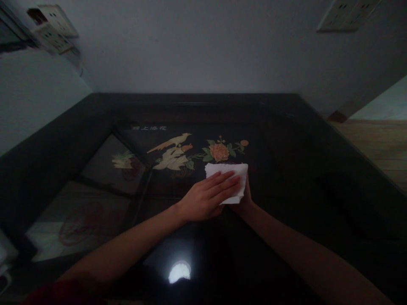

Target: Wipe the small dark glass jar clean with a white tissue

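Observation:
A folded white paper tissue point(233, 195) is between my two hands, over the dark glossy tabletop point(203, 241). My left hand point(206, 195) presses on its top face, fingers straight and close together, holding it against the other hand. Behind and under the tissue, my right hand point(246, 201) supports its right side; most of its fingers are hidden. Just beyond the tissue lies an orange flower point(219, 152) in the tabletop's decoration, with green leaves around it. Pale bird figures point(171, 159) are to the left of that flower.
The far table edge meets a grey wall point(197, 46). Power sockets point(54, 31) are at the upper left, and more wall sockets point(346, 15) at the upper right. A bright light reflection point(179, 272) shows on the near tabletop. Wooden flooring point(378, 140) appears on the right.

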The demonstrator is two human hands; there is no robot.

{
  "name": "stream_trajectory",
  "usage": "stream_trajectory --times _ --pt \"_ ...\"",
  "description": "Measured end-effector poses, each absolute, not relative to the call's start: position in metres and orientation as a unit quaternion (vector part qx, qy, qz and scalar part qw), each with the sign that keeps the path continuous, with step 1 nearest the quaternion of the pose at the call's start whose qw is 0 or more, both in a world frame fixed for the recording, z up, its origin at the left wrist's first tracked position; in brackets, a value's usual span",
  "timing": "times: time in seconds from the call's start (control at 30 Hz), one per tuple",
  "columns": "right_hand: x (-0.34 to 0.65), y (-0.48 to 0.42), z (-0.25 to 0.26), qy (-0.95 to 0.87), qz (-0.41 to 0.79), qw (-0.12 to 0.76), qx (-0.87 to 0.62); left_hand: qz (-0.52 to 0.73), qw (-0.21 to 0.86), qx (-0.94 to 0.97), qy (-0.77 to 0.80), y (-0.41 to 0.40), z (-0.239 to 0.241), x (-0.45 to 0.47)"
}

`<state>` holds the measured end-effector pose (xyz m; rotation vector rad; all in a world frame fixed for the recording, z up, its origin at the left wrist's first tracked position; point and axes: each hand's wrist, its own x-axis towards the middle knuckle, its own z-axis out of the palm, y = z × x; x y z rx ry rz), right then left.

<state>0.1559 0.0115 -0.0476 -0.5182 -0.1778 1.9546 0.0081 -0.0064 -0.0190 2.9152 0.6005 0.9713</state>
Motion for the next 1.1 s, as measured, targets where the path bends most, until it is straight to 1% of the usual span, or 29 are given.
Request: stream_trajectory --times 0.1,0.3,0.37,0.57,0.7,0.97,1.1 --pt "0.154 0.012 -0.038 -0.035 0.813 0.532 -0.235 0.335 0.029 0.915 0.225 -0.005 -0.024 0.008" --pt "0.154 0.012 -0.032 0.018 0.799 0.534 -0.276 0.373 0.136 0.854 0.336 -0.008 -0.028 0.011" --pt "0.154 0.012 -0.033 0.011 0.800 0.531 -0.279 0.372 0.132 0.856 0.334 -0.011 -0.029 0.014" --pt "0.153 0.011 -0.036 -0.020 0.806 0.524 -0.274 0.337 0.069 0.896 0.280 -0.015 -0.033 0.019" --pt "0.152 0.012 -0.037 -0.037 0.796 0.532 -0.285 0.325 0.075 0.899 0.283 -0.012 -0.035 0.020" --pt "0.153 0.013 -0.036 -0.038 0.802 0.534 -0.266 0.370 0.214 0.820 0.381 -0.011 -0.038 0.021" --pt "0.152 0.014 -0.031 -0.009 0.795 0.538 -0.280 0.390 0.259 0.789 0.397 -0.011 -0.036 0.022"
